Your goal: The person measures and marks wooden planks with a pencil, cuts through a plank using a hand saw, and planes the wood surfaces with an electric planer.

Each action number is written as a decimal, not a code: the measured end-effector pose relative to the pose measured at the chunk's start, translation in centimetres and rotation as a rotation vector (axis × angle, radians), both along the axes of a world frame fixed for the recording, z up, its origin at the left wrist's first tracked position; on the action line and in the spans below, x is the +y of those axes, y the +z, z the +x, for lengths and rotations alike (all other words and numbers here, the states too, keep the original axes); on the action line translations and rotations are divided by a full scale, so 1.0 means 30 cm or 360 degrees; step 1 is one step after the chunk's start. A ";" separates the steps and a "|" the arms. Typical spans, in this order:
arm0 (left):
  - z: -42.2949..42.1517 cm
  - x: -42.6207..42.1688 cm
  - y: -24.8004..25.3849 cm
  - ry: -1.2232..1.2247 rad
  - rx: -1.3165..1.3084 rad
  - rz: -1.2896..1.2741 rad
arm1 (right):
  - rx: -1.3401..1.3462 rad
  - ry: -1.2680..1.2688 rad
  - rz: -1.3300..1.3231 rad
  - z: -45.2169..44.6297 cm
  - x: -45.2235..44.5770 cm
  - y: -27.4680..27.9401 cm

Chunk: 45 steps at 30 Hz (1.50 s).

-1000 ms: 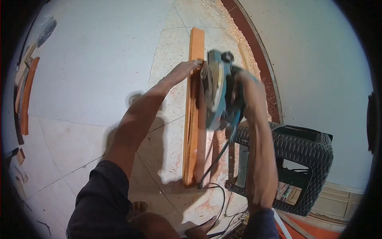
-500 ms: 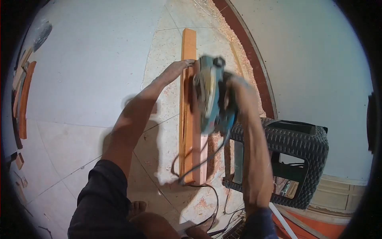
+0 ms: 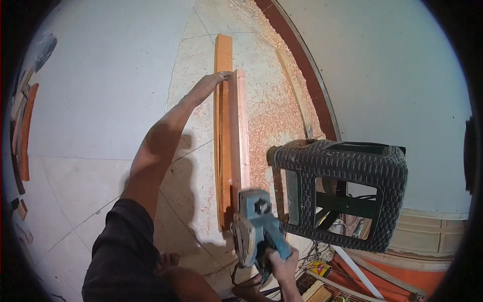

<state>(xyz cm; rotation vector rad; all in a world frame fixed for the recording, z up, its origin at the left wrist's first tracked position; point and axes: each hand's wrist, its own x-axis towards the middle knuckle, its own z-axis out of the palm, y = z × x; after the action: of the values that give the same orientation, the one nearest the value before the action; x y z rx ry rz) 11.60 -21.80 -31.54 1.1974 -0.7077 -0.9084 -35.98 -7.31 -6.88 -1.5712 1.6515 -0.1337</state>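
Note:
A teal electric hand planer (image 3: 256,221) rests on the near end of a pinkish wooden board (image 3: 240,126), which stands on its edge. My right hand (image 3: 283,264) is wrapped around the planer's rear handle. At the far end of the board, my left hand (image 3: 217,78) holds it, though part of the fingers is hidden behind the wood. Close along the board's left side lies an orange-brown wooden beam (image 3: 224,53), reaching farther away from me. A dark cord trails from the planer by my legs.
A black woven-pattern stool (image 3: 347,168) lies on its side to the right. Wood shavings (image 3: 271,121) cover the tiled floor around a thin strip of wood (image 3: 297,90). Several wood pieces (image 3: 27,131) lie far left. Tools and cables (image 3: 322,267) sit at lower right.
My right hand has drawn the planer back toward me, from the far part of the board to its near end. My left hand stays at the far end. The view has shifted slightly.

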 end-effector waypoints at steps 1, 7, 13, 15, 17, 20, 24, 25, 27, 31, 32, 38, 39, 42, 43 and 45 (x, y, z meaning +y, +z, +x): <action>0.007 -0.004 -0.014 0.0010 0.0000 0.0002 | -0.0029 0.0030 0.0004 0.028 -0.039 -0.020; 0.016 0.001 -0.010 -0.0013 -0.0219 0.0072 | -0.0298 0.0312 -0.0066 0.598 -0.377 0.004; 0.033 -0.003 -0.059 -0.0034 -0.0176 0.0159 | -0.0548 0.0568 -0.0201 1.147 -0.763 -0.060; 0.025 -0.031 -0.138 0.0260 -0.0489 0.0176 | -0.0534 0.0709 -0.0225 1.270 -0.868 -0.066; 0.042 -0.020 -0.120 0.0052 -0.0392 0.0237 | -0.0511 0.0663 -0.0206 1.357 -0.939 -0.085; 0.029 -0.017 -0.125 0.0199 -0.0712 0.0191 | -0.0766 0.0577 -0.0222 1.347 -0.896 -0.031; 0.002 0.012 -0.071 0.0171 -0.0600 0.0037 | -0.0678 0.0610 -0.0292 0.997 -0.745 0.088; -0.001 0.011 -0.063 0.0162 -0.0596 0.0032 | -0.0673 0.0508 -0.0269 0.876 -0.687 0.128; -0.004 -0.001 -0.051 0.0149 -0.0414 0.0129 | -0.0679 0.0446 -0.0298 0.630 -0.518 0.220; -0.032 -0.067 -0.044 0.0390 -0.0377 0.0316 | -0.0481 0.0067 -0.0282 0.181 -0.212 0.304; -0.053 -0.126 -0.095 0.0479 -0.0172 0.0259 | -0.0464 -0.0082 -0.0191 0.097 -0.143 0.312; -0.495 0.052 0.239 0.0702 -0.0826 0.0741 | -0.0410 -0.0586 0.0032 -0.250 0.204 0.294; -0.544 0.069 0.245 0.0652 -0.0890 0.0797 | -0.0408 -0.0607 -0.0017 -0.263 0.240 0.293; -0.508 0.139 0.122 0.0615 -0.0406 0.0405 | -0.0542 -0.0651 0.0050 -0.365 0.331 0.252; -0.485 0.156 0.133 0.0692 -0.0054 0.0104 | -0.0584 -0.0652 0.0029 -0.367 0.348 0.243; -0.473 0.216 0.140 0.0705 0.0353 0.0029 | -0.0640 -0.0652 0.0047 -0.388 0.370 0.229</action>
<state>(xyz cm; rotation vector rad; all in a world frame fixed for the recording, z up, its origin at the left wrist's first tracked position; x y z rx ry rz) -2.57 -15.33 -27.33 1.1849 -0.2397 -0.6605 -47.62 3.78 -0.01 -1.0764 1.6142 -0.5963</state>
